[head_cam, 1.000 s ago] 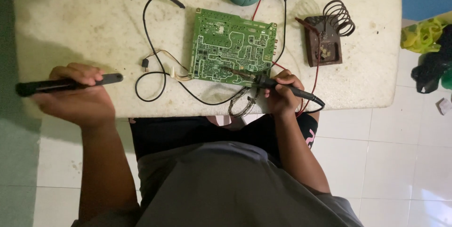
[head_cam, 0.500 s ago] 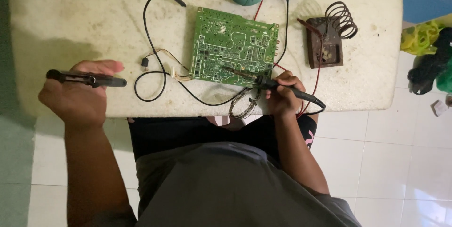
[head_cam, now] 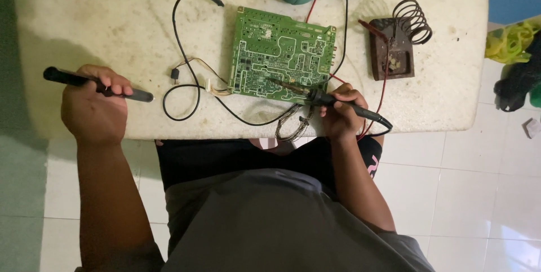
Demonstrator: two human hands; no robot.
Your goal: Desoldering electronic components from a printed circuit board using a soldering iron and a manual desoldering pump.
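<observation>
Left hand [head_cam: 93, 105] grips a black tool [head_cam: 98, 85] (middle hidden); right hand [head_cam: 340, 115] pinches a soldering iron [head_cam: 321, 98].

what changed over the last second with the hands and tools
The left hand swung its black pen-shaped tool from pointing far left to more over the table, tip toward the circuit board. The right hand kept the soldering iron on the board's lower edge.

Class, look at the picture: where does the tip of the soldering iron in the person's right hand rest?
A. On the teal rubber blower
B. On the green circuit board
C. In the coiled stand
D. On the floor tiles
B: the right hand holds the soldering iron with its tip on the lower edge of the green circuit board, away from the coiled stand.
</observation>
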